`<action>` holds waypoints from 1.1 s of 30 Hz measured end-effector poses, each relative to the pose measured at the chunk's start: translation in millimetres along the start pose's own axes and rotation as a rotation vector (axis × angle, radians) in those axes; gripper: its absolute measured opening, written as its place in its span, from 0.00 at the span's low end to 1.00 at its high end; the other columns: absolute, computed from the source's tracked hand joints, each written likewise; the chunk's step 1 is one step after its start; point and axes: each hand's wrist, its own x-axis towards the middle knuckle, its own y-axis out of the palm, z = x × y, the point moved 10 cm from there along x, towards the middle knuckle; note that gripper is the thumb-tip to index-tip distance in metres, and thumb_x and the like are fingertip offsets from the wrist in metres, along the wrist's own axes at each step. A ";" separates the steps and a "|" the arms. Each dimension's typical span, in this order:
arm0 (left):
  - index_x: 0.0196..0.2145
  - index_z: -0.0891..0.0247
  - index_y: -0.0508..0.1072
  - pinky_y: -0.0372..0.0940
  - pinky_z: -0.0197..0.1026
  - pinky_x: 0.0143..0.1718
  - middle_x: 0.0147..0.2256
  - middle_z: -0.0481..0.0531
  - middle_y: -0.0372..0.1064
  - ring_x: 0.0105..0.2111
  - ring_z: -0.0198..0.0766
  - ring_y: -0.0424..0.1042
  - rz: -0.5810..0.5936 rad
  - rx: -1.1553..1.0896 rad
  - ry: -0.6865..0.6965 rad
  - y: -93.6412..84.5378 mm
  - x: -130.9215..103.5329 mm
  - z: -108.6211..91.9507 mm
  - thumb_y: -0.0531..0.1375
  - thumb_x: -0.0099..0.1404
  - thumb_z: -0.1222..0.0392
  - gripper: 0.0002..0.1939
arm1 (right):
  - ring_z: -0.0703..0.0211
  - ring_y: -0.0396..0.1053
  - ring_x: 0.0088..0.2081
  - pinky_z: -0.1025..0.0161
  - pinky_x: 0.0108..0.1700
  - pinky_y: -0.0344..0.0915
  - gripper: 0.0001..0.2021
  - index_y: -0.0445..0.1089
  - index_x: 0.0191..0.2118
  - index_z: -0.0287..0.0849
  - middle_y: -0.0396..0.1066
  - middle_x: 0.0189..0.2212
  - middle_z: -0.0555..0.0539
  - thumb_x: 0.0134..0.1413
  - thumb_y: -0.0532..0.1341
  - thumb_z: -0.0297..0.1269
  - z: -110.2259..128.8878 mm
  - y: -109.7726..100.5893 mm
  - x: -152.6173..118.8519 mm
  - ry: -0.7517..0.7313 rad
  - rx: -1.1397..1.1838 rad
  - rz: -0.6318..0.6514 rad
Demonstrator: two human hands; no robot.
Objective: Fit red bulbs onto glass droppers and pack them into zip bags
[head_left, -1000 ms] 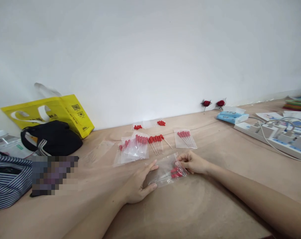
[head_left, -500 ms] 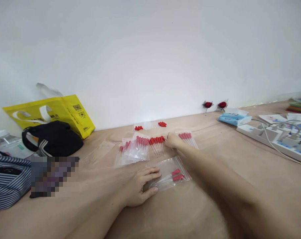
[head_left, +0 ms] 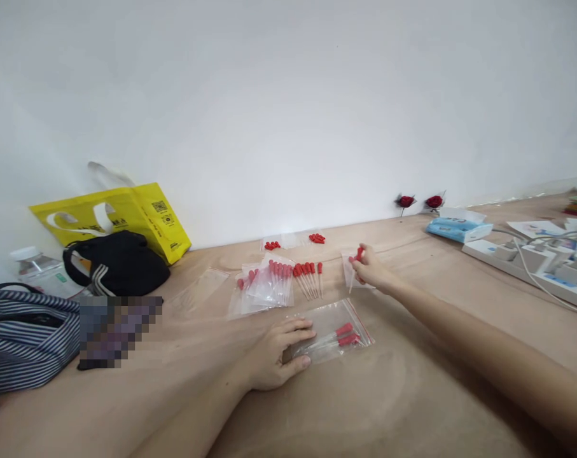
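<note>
Two bare hands work over a tan table [head_left: 412, 407]. The left hand [head_left: 276, 356] lies flat with its fingers spread and relaxed, pressing down the near end of a clear plastic bag [head_left: 333, 331] that lies on the table just beside it; two red-capped droppers [head_left: 338, 336] lie inside the bag. The right hand [head_left: 371, 270] is stretched further out, its fingers pinched around one red-capped dropper [head_left: 356, 262], lifted above another small bag. A row of loose droppers [head_left: 307, 277] lies to its left, next to a pile of filled bags [head_left: 266, 286]. A yellow bag [head_left: 121, 213] and a black bag [head_left: 119, 261] stand by the wall; a power strip [head_left: 531, 267] lies at far right
</note>
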 end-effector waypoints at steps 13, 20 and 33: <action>0.50 0.55 0.64 0.54 0.51 0.53 0.54 0.52 0.58 0.54 0.45 0.55 -0.008 -0.003 -0.021 -1.9 0.5 -0.2 0.55 0.59 0.56 0.20 | 0.65 0.63 0.18 0.67 0.21 0.62 0.26 0.47 0.46 0.46 0.61 0.18 0.59 0.41 0.59 0.40 -29.4 4.0 -64.5 0.075 0.551 0.069; 0.53 0.57 0.60 0.51 0.51 0.54 0.54 0.52 0.58 0.55 0.45 0.55 0.008 0.016 -0.044 -2.7 1.9 -0.8 0.55 0.59 0.56 0.23 | 0.64 0.67 0.20 0.65 0.24 0.65 0.16 0.49 0.39 0.47 0.64 0.20 0.57 0.46 0.57 0.40 -33.8 10.2 -72.7 0.138 0.696 0.108; 0.56 0.58 0.53 0.52 0.52 0.54 0.56 0.53 0.53 0.55 0.46 0.53 0.034 0.035 -0.131 -0.3 -0.3 5.3 0.54 0.59 0.56 0.27 | 0.66 0.66 0.21 0.65 0.28 0.65 0.16 0.68 0.32 0.38 0.69 0.21 0.51 0.41 0.61 0.47 -8.0 50.8 -95.6 -0.030 0.391 0.566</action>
